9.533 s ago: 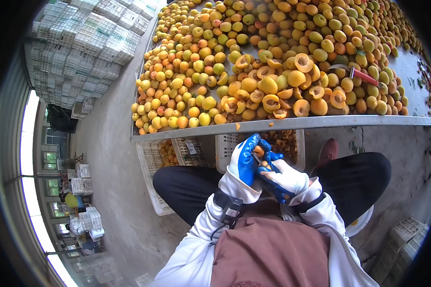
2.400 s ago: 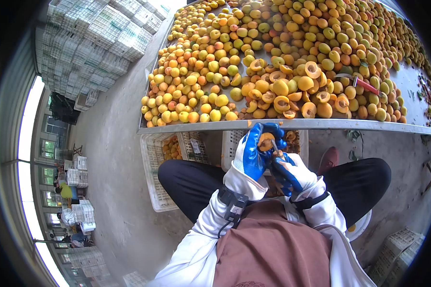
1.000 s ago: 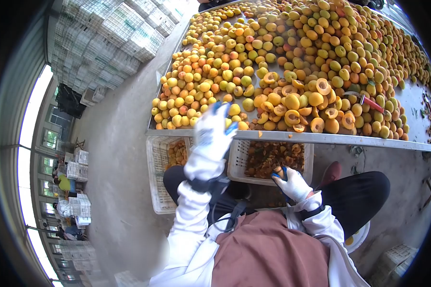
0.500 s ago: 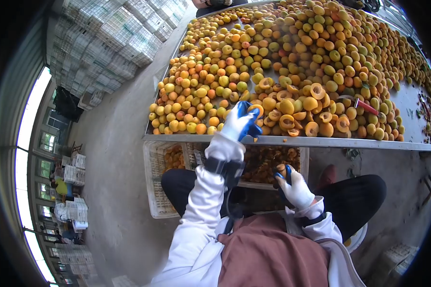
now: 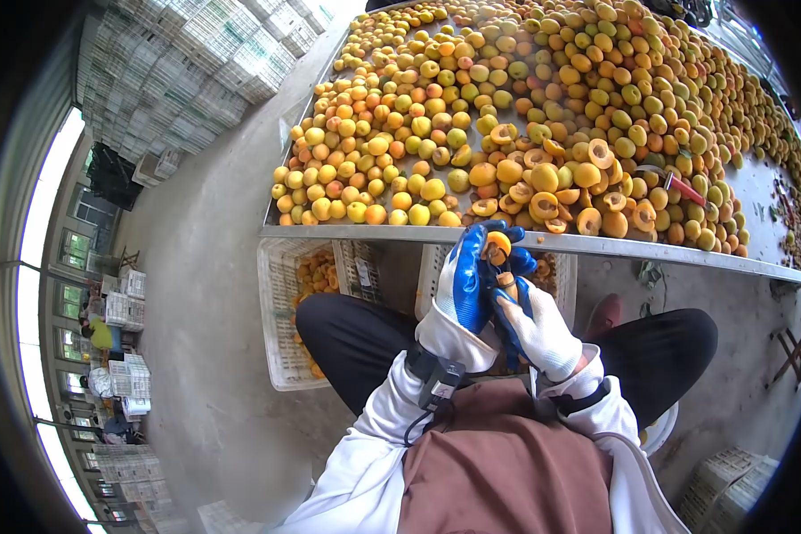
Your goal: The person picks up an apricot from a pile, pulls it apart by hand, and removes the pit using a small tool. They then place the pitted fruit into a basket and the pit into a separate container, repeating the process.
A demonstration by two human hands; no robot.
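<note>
Both of my hands, in white gloves with blue coated fingers, are close together just in front of the table edge. My left hand (image 5: 463, 289) is closed around a cut orange apricot (image 5: 500, 242), its hollow side partly showing. My right hand (image 5: 547, 334) grips a short tool with a wooden handle (image 5: 507, 285), right below the fruit. The tool's working end is hidden or too small to make out. On the metal table (image 5: 400, 233) lie many whole apricots (image 5: 378, 147), with several opened apricot halves (image 5: 543, 206) near the front edge.
A red-handled tool (image 5: 685, 190) with a curved blade rests among the fruit. White crates (image 5: 269, 311) holding apricot pieces stand below the table edge. Stacked crates (image 5: 178, 80) fill the back left. A red shoe (image 5: 603, 316) is on the floor.
My left hand has drawn back from the apricots on the table, bringing a cut apricot to my right hand. My right hand has moved slightly toward it with the wooden-handled tool.
</note>
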